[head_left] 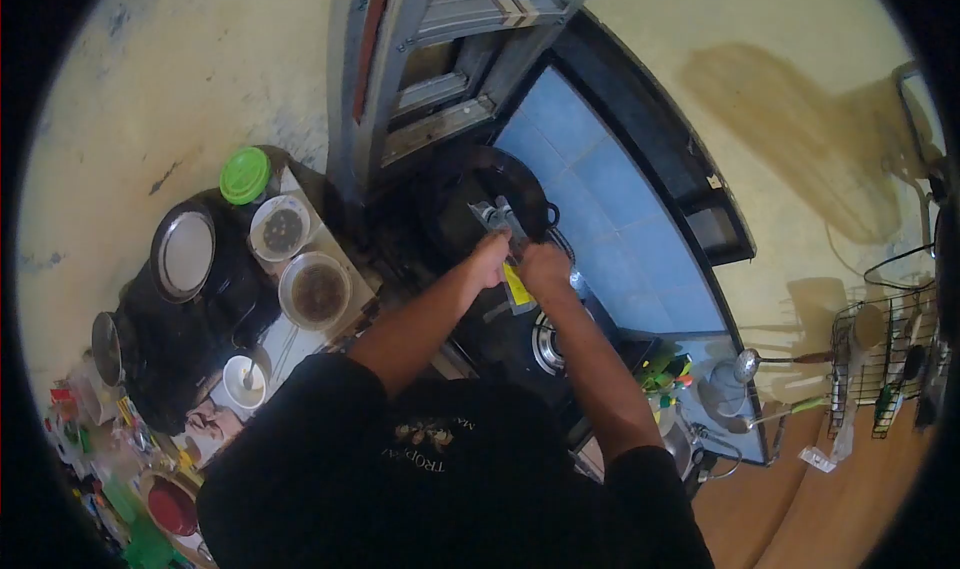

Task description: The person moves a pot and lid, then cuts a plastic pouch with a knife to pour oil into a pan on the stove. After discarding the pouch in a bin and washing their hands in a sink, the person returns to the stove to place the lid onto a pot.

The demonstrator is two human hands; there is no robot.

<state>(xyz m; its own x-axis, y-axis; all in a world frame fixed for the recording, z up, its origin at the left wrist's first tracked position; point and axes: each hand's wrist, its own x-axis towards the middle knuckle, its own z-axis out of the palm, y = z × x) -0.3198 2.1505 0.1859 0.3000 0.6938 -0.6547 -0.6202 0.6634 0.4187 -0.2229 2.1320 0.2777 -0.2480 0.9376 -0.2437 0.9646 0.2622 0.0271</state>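
Both my hands are close together over the stove, at the near side of a dark wok (470, 184). Between them is a clear plastic packet (517, 287) with a yellow part; its contents are too small to make out. My left hand (489, 259) has its fingers closed on the packet's left side. On the other side, my right hand (546, 268) is closed on it too, its fingers partly hidden. The packet's clear upper end points over the wok. Below my hands lies the black stove top (490, 334), with a burner (549, 341) by my right forearm.
Left of the stove, a counter holds a bowl of brown contents (317, 292), a plate (280, 229), a green-lidded container (245, 175) and a white bowl (244, 381). A ladder (440, 139) stands behind the wok. Utensils hang on a wire rack (885, 354) at right.
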